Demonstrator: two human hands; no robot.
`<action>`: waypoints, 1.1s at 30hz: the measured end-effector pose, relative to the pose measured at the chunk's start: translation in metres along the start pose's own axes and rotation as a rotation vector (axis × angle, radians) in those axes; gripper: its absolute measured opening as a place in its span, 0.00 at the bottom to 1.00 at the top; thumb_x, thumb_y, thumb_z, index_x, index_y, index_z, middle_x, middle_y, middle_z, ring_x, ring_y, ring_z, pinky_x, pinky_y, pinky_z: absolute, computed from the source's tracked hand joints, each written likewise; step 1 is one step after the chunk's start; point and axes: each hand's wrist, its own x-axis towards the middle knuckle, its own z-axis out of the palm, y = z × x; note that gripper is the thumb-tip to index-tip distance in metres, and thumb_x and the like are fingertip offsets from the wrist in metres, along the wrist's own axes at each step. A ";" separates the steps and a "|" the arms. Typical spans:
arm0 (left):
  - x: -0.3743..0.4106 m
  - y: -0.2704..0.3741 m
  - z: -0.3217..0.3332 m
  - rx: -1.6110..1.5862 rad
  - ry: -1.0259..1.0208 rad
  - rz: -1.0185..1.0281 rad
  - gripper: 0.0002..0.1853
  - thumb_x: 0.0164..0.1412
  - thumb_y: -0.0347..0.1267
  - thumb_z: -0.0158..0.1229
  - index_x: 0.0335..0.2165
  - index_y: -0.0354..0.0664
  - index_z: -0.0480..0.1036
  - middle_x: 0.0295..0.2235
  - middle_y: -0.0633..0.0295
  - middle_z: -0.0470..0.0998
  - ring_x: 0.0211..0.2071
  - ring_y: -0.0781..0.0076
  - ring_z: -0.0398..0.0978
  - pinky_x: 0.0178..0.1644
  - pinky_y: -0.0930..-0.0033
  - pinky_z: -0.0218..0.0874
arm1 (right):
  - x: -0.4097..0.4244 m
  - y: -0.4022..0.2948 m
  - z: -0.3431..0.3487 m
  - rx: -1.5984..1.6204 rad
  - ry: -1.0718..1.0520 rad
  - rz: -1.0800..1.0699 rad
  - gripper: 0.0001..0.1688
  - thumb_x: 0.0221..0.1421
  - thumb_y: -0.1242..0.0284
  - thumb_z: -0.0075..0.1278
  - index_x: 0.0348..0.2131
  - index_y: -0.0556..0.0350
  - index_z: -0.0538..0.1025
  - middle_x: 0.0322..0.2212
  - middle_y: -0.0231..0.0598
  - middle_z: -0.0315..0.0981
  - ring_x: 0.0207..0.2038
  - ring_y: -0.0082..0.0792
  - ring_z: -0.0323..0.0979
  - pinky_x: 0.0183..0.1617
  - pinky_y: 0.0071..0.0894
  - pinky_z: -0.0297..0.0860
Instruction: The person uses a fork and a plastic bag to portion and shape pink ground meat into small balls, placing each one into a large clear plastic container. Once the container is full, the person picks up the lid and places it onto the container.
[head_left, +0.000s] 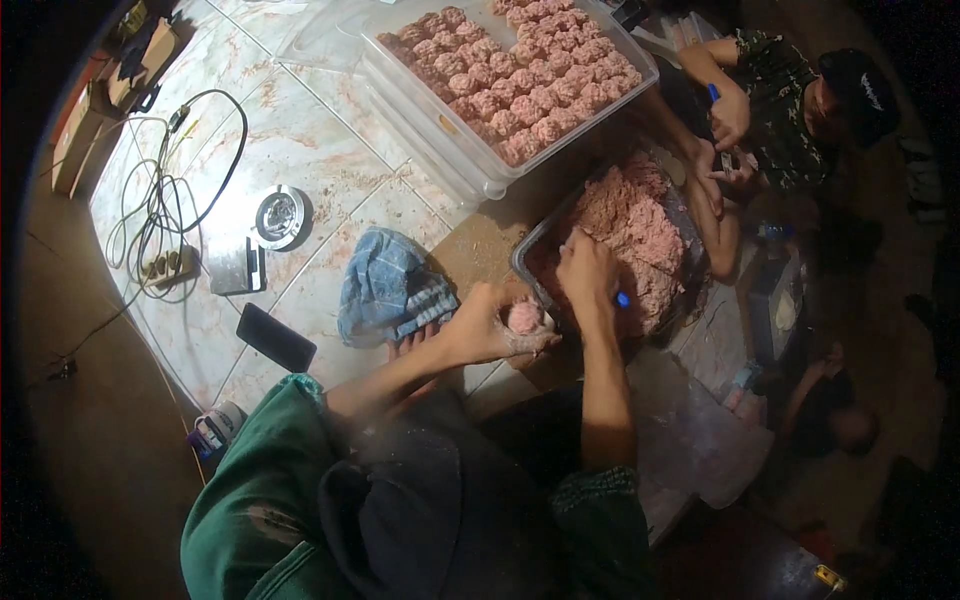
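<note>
My left hand (487, 324) is curled around a pink lump of minced meat mixture (525, 317), which shows between the thumb and fingers. Smears of the mixture stick to those fingers. It is just outside the near left corner of a grey tub (519, 259). Inside the tub lies a large mound of the same pink minced mixture (630, 217). My right hand (589, 270) reaches over it, knuckles up and fingers bent; the fingertips are hidden, so what they hold cannot be told. A small blue object (622, 300) shows beside that wrist.
A clear plastic container (480, 187) holds rows of pink meatballs (517, 82). Left lie a blue checked cloth (394, 289), a phone (276, 337), a metal ashtray (281, 217), a small metal-topped device (232, 268) and a corded power strip (169, 266). A co-worker (780, 105) sits across the tub.
</note>
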 end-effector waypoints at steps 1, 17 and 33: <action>0.001 0.002 -0.002 0.000 0.014 -0.040 0.20 0.49 0.39 0.76 0.32 0.34 0.79 0.26 0.54 0.81 0.27 0.73 0.77 0.36 0.65 0.70 | -0.002 0.002 0.004 0.029 0.004 -0.019 0.07 0.58 0.73 0.55 0.35 0.57 0.79 0.26 0.58 0.78 0.34 0.63 0.78 0.37 0.58 0.71; 0.030 0.029 -0.032 0.136 -0.153 0.195 0.14 0.50 0.33 0.71 0.29 0.35 0.76 0.22 0.50 0.75 0.22 0.52 0.70 0.31 0.57 0.65 | -0.111 -0.046 -0.170 0.439 0.004 -0.169 0.06 0.57 0.76 0.60 0.33 0.60 0.78 0.30 0.52 0.81 0.33 0.53 0.81 0.35 0.42 0.73; 0.005 0.014 -0.028 0.098 -0.106 0.177 0.21 0.50 0.39 0.77 0.23 0.36 0.73 0.18 0.56 0.72 0.20 0.67 0.69 0.29 0.66 0.65 | -0.094 0.006 -0.098 0.531 -0.048 0.181 0.09 0.59 0.74 0.59 0.36 0.64 0.78 0.28 0.48 0.79 0.32 0.37 0.78 0.40 0.32 0.72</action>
